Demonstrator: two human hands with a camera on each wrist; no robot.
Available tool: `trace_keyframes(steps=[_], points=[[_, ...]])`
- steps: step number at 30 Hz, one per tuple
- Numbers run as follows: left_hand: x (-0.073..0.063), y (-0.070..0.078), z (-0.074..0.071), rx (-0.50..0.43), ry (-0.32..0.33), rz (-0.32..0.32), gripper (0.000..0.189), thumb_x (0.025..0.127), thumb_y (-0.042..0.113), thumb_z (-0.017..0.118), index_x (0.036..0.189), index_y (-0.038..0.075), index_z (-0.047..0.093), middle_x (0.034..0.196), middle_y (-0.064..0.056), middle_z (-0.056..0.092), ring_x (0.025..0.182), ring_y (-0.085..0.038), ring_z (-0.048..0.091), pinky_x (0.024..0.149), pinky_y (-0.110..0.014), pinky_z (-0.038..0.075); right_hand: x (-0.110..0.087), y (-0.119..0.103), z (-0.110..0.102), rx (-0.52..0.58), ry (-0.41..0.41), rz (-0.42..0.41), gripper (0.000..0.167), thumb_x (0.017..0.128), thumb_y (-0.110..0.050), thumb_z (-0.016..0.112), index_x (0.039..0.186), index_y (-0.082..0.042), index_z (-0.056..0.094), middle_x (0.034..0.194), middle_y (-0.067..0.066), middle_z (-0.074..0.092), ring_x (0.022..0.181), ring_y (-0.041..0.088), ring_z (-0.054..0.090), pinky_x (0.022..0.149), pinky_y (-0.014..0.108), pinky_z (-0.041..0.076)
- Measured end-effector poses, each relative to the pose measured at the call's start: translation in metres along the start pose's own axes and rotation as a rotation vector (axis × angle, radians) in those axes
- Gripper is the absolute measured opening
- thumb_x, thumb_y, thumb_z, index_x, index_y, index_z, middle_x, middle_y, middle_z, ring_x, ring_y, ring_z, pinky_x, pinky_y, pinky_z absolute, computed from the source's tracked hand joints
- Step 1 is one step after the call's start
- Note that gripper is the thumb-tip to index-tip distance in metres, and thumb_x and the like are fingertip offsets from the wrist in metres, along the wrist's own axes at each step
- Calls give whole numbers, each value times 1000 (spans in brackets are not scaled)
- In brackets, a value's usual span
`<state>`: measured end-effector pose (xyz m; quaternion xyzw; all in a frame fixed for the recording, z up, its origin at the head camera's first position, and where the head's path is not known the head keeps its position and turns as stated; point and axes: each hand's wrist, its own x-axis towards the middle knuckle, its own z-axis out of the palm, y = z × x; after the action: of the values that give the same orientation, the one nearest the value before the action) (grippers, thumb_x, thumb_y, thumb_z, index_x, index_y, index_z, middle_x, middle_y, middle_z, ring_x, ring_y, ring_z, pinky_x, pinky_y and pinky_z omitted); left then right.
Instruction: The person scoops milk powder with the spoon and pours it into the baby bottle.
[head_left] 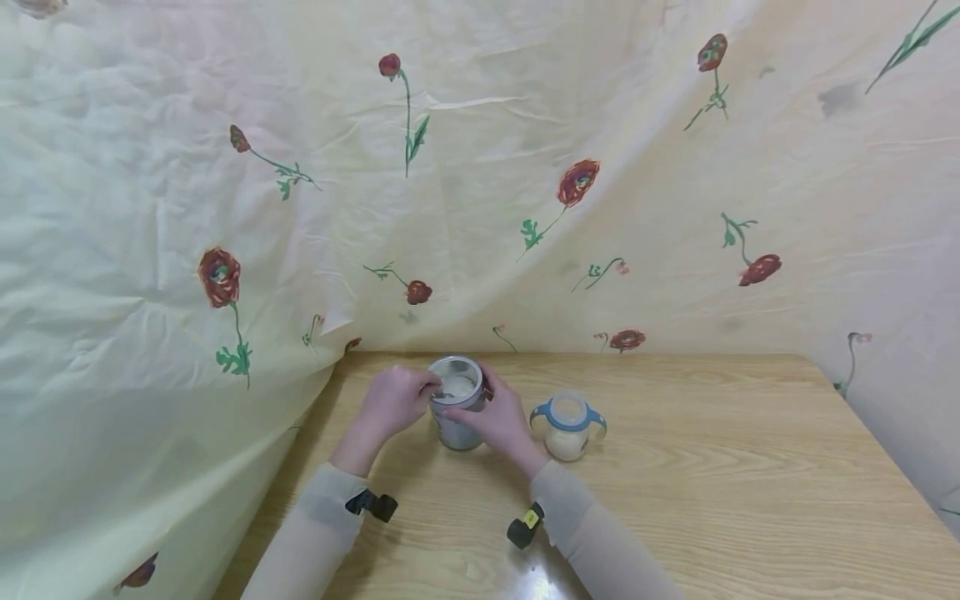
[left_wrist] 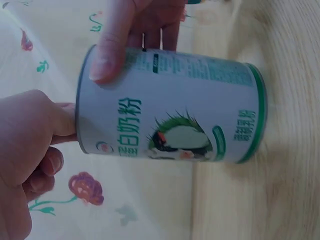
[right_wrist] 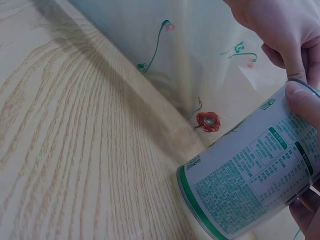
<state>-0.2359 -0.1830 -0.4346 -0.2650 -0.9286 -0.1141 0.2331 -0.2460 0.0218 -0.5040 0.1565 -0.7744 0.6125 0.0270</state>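
Observation:
A milk powder can (head_left: 457,432), white with green bands and print, stands open on the table with pale powder (head_left: 458,387) inside. My right hand (head_left: 504,421) holds it round the side, thumb across the front near the rim. At the can's left rim is my left hand (head_left: 393,402), its fingers curled and fingertips dipping inside. They pinch what looks like a small metallic spoon (head_left: 445,396), mostly hidden by the fingers and can wall. In the left wrist view the can's label (left_wrist: 170,120) faces the camera.
To the right of the can stands a baby cup (head_left: 567,440) with a blue collar and two blue handles, pale inside. The wooden table (head_left: 712,467) ends at the back against a flowered cloth (head_left: 480,208), which also hangs along the left side.

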Motion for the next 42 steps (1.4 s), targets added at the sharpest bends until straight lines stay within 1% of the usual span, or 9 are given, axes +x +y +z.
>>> trace_keyframes(steps=[5, 9, 15, 24, 27, 29, 33, 36, 42], points=[[4, 4, -1, -44, -49, -101, 2, 91, 14, 86, 92, 13, 85, 82, 3, 79, 59, -5, 59, 53, -29, 52, 1, 2, 0, -3, 1, 1, 94, 80, -36, 98, 158, -15, 49, 155, 4, 57, 144, 32, 53, 116, 55, 46], [6, 7, -3, -133, -81, -204, 3, 92, 14, 85, 90, 12, 85, 79, 5, 77, 58, -3, 57, 53, -27, 51, 1, 1, 0, -9, 2, 7, 96, 79, -37, 98, 158, -15, 49, 155, 5, 57, 144, 33, 53, 115, 56, 46], [7, 10, -3, -297, -64, -360, 5, 91, 13, 84, 87, 12, 84, 79, 5, 76, 66, -7, 64, 62, -32, 56, 1, 2, 1, -18, 6, 4, 96, 80, -38, 98, 159, -14, 49, 156, 6, 57, 144, 34, 53, 115, 56, 46], [2, 11, 5, -525, 93, -594, 5, 89, 13, 84, 84, 10, 84, 78, 1, 77, 72, -15, 69, 65, -33, 56, 3, 7, 2, -28, 7, -11, 93, 79, -38, 98, 157, -18, 51, 153, 2, 60, 141, 31, 55, 115, 55, 47], [0, 12, 7, -604, 152, -673, 6, 87, 14, 84, 87, 7, 84, 79, -2, 78, 71, -14, 69, 62, -29, 53, 2, 7, 2, -25, 4, -16, 93, 80, -38, 98, 157, -19, 50, 153, 2, 60, 142, 31, 55, 115, 55, 46], [-3, 13, 8, -672, 186, -736, 8, 87, 15, 85, 88, 7, 84, 80, -4, 78, 66, -13, 66, 56, -27, 49, 2, 6, 2, -24, 2, -17, 93, 80, -38, 97, 158, -19, 50, 153, 2, 59, 142, 32, 55, 115, 55, 46], [-9, 11, 10, -866, 259, -852, 11, 87, 14, 86, 91, 4, 83, 81, -7, 77, 51, -10, 52, 45, -24, 38, 2, 5, 2, -25, -3, -13, 93, 80, -39, 97, 158, -20, 50, 153, 1, 59, 142, 31, 55, 115, 55, 46], [-13, 7, 13, -1008, 316, -923, 13, 89, 13, 86, 93, 1, 82, 82, -6, 77, 44, -6, 44, 42, -21, 34, 1, 4, 2, -24, -4, -9, 93, 80, -39, 98, 157, -22, 50, 154, 0, 59, 142, 30, 55, 115, 56, 45], [-20, 1, 18, -1245, 398, -1004, 14, 93, 9, 81, 100, -3, 79, 83, -5, 80, 41, -3, 40, 41, -17, 29, 2, 6, 2, -8, 2, -26, 91, 80, -37, 98, 157, -21, 51, 154, 3, 59, 143, 32, 54, 117, 57, 44]])
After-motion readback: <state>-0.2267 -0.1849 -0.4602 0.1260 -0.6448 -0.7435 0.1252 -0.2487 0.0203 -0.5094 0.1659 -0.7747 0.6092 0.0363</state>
